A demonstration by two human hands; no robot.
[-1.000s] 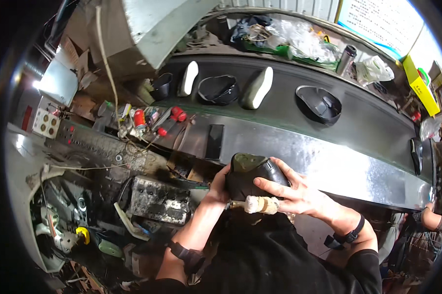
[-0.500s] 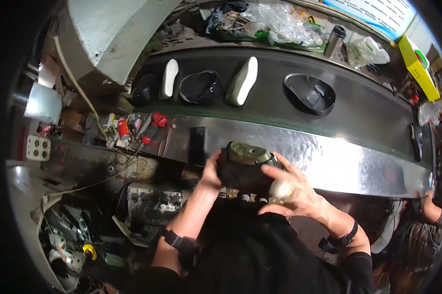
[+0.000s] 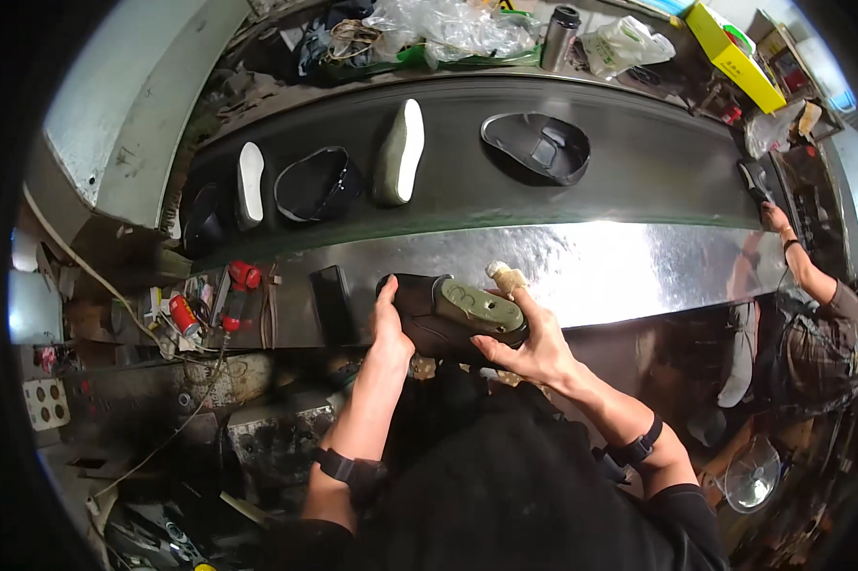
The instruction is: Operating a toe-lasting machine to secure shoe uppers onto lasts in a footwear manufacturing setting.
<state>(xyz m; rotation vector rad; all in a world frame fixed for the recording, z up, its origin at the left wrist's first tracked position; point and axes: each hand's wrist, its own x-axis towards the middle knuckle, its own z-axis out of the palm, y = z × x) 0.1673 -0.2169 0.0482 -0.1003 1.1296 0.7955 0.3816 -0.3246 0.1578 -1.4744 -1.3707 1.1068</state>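
A dark brown shoe upper (image 3: 417, 312) is stretched over an olive-green shoe last (image 3: 474, 306), whose top shows a hole. My left hand (image 3: 388, 325) is closed around the left end of the upper. Around its right end my right hand (image 3: 538, 344) grips the upper by the last, fingers on the far side and thumb on the near side. A tan wrapping (image 3: 507, 277) covers one finger of that hand. The shoe is held in the air before the metal ledge. Its underside is hidden.
Beyond the metal ledge (image 3: 429, 249), a dark belt (image 3: 448, 195) carries black rubber soles (image 3: 538, 147) and white-bottomed lasts (image 3: 402, 152). A black flat box (image 3: 331, 303) lies at left, beside a red tool (image 3: 242, 276). At right, a co-worker's hand (image 3: 776, 217) touches a black shoe (image 3: 755, 179).
My hands have turned the shoe so the last faces up and to the right. The right hand has closed more firmly on it. A co-worker's arm now reaches the black shoe.
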